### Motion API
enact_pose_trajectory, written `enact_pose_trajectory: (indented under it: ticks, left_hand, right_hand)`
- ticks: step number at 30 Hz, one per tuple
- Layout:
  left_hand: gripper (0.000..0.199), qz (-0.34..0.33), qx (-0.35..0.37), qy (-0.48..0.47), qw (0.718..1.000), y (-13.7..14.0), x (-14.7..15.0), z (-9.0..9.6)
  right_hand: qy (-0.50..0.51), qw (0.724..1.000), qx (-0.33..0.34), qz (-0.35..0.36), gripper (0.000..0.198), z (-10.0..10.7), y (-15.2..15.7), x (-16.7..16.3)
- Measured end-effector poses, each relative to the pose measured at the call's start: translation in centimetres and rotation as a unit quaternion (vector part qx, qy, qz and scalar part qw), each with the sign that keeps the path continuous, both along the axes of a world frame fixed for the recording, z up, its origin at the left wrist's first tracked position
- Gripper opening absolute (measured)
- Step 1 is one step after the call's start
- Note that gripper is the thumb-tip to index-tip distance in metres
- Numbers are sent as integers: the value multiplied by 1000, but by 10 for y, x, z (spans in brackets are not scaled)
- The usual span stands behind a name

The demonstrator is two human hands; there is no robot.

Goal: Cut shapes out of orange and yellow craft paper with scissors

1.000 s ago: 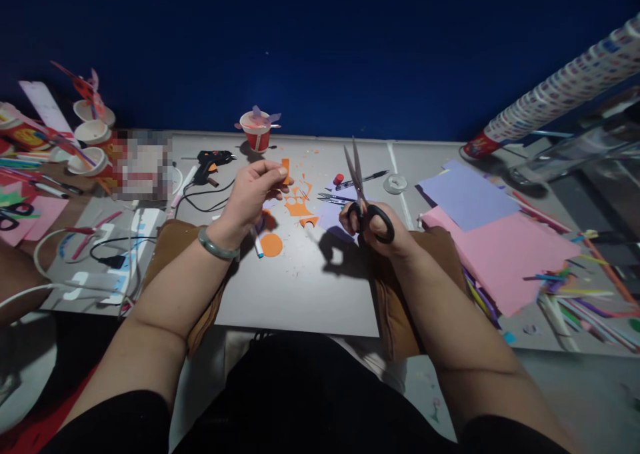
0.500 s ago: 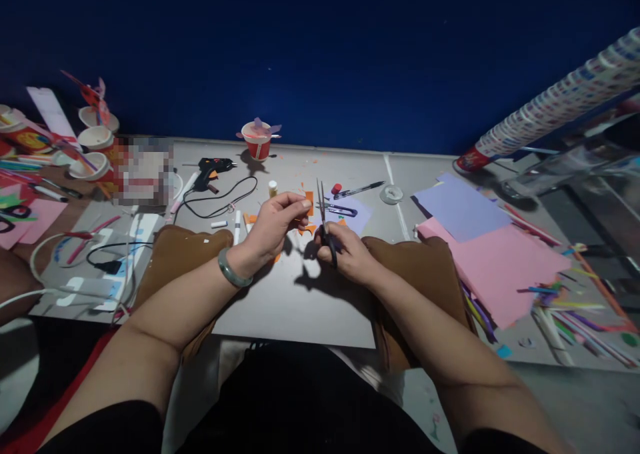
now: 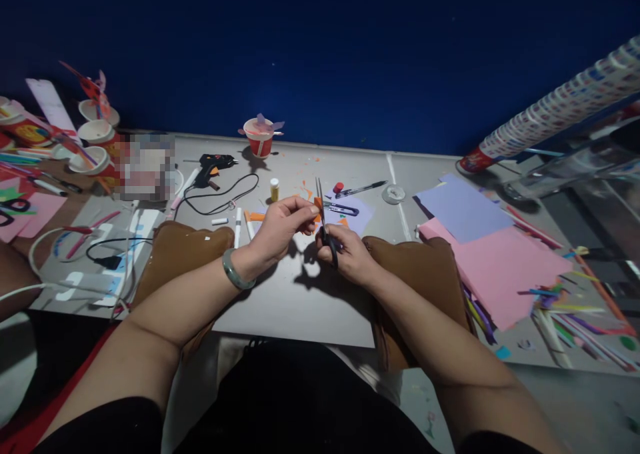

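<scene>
My left hand [image 3: 280, 229], with a green bangle [image 3: 236, 271] at the wrist, pinches a small piece of orange paper [image 3: 317, 204], partly covered by the fingers. My right hand [image 3: 347, 253] is wrapped round the black handles of a pair of scissors [image 3: 329, 239]. The slim blades point up and away from me, right beside the orange paper; whether they touch it I cannot tell. Behind the blades lie thread snips [image 3: 341, 209] on a sheet of purple paper [image 3: 364, 215]. Orange scraps are scattered around there.
A glue gun [image 3: 213, 169] with its cord, a paper cup [image 3: 260, 137] and a tape roll [image 3: 393, 194] stand farther back. Brown cushions [image 3: 420, 294] lie under my forearms. Pink paper [image 3: 505, 267] and a tall cup stack [image 3: 550, 117] are on the right; cables and cups on the left.
My left hand has moved slightly right, bringing the orange paper up to the scissor blades. The paper now shows as a smaller piece. My right hand has hardly moved.
</scene>
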State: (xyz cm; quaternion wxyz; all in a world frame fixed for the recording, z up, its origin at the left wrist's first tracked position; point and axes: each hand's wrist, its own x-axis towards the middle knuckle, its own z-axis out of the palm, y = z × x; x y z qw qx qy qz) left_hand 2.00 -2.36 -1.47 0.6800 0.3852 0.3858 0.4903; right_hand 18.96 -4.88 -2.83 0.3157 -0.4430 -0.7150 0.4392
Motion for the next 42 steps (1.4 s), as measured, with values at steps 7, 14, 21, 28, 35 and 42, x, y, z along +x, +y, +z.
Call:
enact_pose_trajectory:
  ticks: [7, 14, 21, 28, 35, 42]
  left_hand:
    - [24, -1, -5, -19, 1000, 0, 0, 0]
    - [28, 3, -12, -14, 1000, 0, -1, 2]
    - [29, 6, -13, -11, 1000, 1, 1, 2]
    - [28, 9, -16, -12, 1000, 2, 0, 4]
    - [28, 9, -22, -15, 1000, 2, -2, 5]
    - [28, 7, -20, -12, 1000, 3, -2, 4]
  right_hand:
    - [1, 1000, 1, 2, 57, -3, 0, 1]
    - [14, 1000, 6, 5, 61, -3, 0, 0]
    - [16, 1000, 15, 0, 61, -4, 0, -1]
    - [1, 1000, 29, -1, 61, -4, 1, 0]
    - [-8, 999, 48, -5, 63, -6, 0, 1]
    - [-10, 998, 57, -4, 63, -7, 0, 0]
